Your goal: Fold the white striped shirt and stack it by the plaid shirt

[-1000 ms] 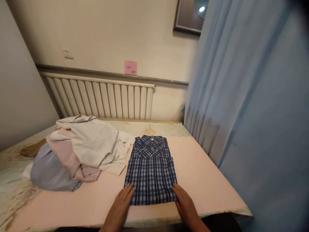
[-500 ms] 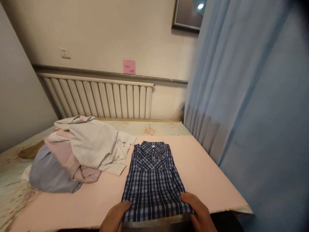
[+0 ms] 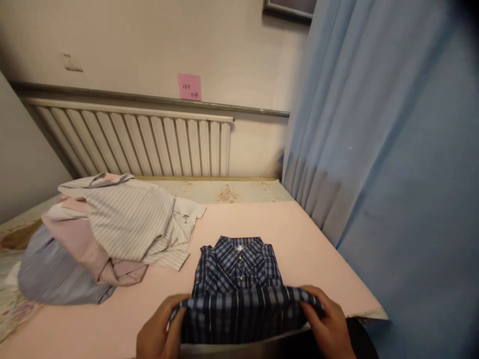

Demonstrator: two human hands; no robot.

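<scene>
The shirt (image 3: 239, 264) is dark blue, with lighter blue checks and thin white lines that cross each other. It lies on the pink sheet (image 3: 243, 219), right in front of the person, and its near end is held up off it. The collar points away from the person, toward the wall (image 3: 258, 154). It sits neat and flat, with a little white tag inside. I can see small shiny buttons going down from it. The sides look tidy and straight, so the shirt makes a narrow shape. The near end is up in a wide, dark band with pale stripes, and it sags a bit in the middle. It is blurry there, and it hides the lower front of the shirt.

The left hand (image 3: 162, 326) pinches one corner of this band, thumb on the near side and fingers bent over the top. The right hand (image 3: 329, 321) pinches the other corner the same way. Both hands have their fingers closed on the cloth.

Off to the left, near the shirt but not touching it, is a messy heap of clothes (image 3: 130, 219).
</scene>
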